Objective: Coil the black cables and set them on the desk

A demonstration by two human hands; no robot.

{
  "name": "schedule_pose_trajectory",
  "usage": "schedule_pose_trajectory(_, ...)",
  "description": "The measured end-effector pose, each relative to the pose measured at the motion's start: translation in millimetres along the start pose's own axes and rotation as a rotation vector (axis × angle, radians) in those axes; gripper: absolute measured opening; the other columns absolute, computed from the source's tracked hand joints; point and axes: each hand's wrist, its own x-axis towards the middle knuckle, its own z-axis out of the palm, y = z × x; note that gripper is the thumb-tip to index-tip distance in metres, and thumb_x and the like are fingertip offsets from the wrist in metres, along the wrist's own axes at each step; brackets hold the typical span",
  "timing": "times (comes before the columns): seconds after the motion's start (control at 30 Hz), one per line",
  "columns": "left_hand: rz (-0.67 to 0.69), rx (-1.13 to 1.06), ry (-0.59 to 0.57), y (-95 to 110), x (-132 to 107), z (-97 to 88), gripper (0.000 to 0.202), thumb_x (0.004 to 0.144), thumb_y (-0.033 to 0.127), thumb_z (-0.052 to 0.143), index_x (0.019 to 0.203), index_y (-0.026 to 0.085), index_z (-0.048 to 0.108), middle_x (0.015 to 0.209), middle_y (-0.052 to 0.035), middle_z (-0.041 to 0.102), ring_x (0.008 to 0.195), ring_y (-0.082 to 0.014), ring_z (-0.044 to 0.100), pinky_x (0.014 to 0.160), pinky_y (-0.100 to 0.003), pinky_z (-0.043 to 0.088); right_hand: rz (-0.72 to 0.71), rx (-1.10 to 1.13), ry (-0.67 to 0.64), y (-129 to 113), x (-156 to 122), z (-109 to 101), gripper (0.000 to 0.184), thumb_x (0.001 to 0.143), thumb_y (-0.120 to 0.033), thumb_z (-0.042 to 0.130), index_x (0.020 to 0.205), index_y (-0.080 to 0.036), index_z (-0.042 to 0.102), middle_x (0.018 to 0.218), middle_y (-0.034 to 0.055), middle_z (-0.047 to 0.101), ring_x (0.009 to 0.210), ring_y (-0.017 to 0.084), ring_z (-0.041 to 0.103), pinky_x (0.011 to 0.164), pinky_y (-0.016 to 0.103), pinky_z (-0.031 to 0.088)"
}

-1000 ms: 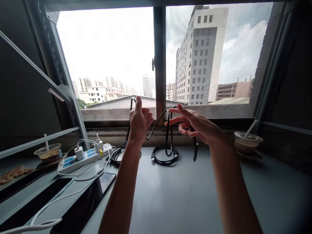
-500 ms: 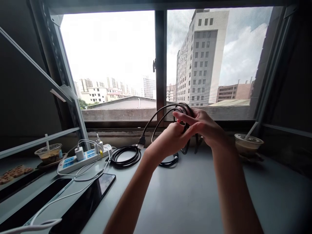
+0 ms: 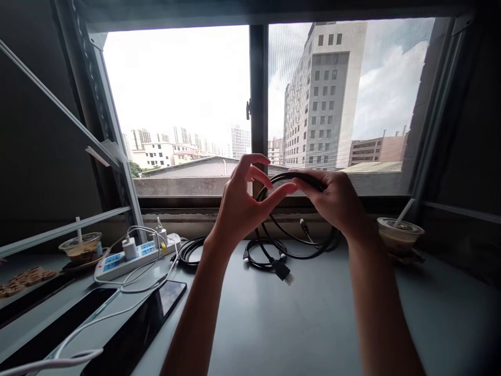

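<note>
My right hand (image 3: 334,201) is closed round the top of a coiled black cable (image 3: 303,256), held up above the table. One dark plug (image 3: 282,270) with a pale tip hangs from the coil at the lower left. Another small plug (image 3: 304,225) shows inside the loop. My left hand (image 3: 246,196) is open, its fingers curved and apart, at the left side of the coil. Its thumb reaches toward my right thumb; whether it touches the cable I cannot tell. Below lies a smaller coiled black cable (image 3: 256,263) on the table.
Another black cable coil (image 3: 190,256) lies partly behind my left wrist. To the left are a white power strip (image 3: 136,257) with chargers, a white cord (image 3: 92,319) and a dark phone (image 3: 136,334). Drink cups (image 3: 84,248) stand at both sides. A window (image 3: 258,115) is ahead.
My left hand has come off the coil, moved left and spread its fingers. The coil hangs wider from my right hand, and its plug has swung down toward the middle.
</note>
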Motion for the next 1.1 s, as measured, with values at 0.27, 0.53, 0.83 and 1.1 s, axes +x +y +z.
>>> schedule_pose_trajectory(0.27, -0.105, 0.132, -0.095, -52.5, 7.0, -1.5, 0.016, 0.075, 0.034, 0.063, 0.078, 0.018, 0.068, 0.074, -0.0053, 0.068, 0.07, -0.0157, 0.061, 0.068, -0.026, 0.045, -0.097, 0.16, 0.233, -20.4, -6.1, 2.8, 0.012, 0.079, -0.028, 0.066, 0.089, -0.024, 0.071, 0.07, -0.0007, 0.066, 0.066, 0.015, 0.061, 0.063, 0.026, 0.048)
schedule_pose_trajectory(0.53, -0.573, -0.496, 0.198, -57.3, 7.1, 7.6, 0.054, 0.076, 0.036, 0.061, 0.039, 0.018, 0.026, 0.03, 0.0091, 0.024, 0.026, -0.0011, 0.017, 0.03, -0.019, 0.01, 0.062, 0.242, 0.207, -10.3, 0.0, 28.7, 0.022, 0.075, -0.037, 0.068, 0.088, -0.02, 0.067, 0.055, -0.002, 0.059, 0.039, 0.009, 0.049, 0.036, 0.019, 0.037)
schedule_pose_trajectory(0.83, -0.583, -0.577, 0.116, -49.3, 6.8, 13.6, 0.05, 0.081, 0.025, 0.052, 0.037, 0.017, 0.029, 0.029, 0.0078, 0.024, 0.023, -0.0024, 0.026, 0.029, -0.017, 0.017, 0.35, 0.733, 0.108, -16.4, 0.6, 14.4, 0.047, 0.068, -0.029, 0.069, 0.041, -0.019, 0.032, 0.033, -0.0087, 0.025, 0.027, 0.002, 0.02, 0.028, 0.018, 0.012)
schedule_pose_trajectory(1.1, -0.876, -0.299, -0.637, -73.6, -15.8, 47.6, 0.051, 0.084, 0.05, 0.037, 0.059, 0.012, 0.062, 0.048, -0.0087, 0.06, 0.044, -0.0173, 0.059, 0.049, -0.026, 0.047, 0.258, 0.681, 0.057, -43.2, -8.7, 15.8, 0.041, 0.068, -0.024, 0.064, 0.04, -0.019, 0.033, 0.032, -0.0085, 0.024, 0.027, 0.003, 0.018, 0.03, 0.021, 0.013)
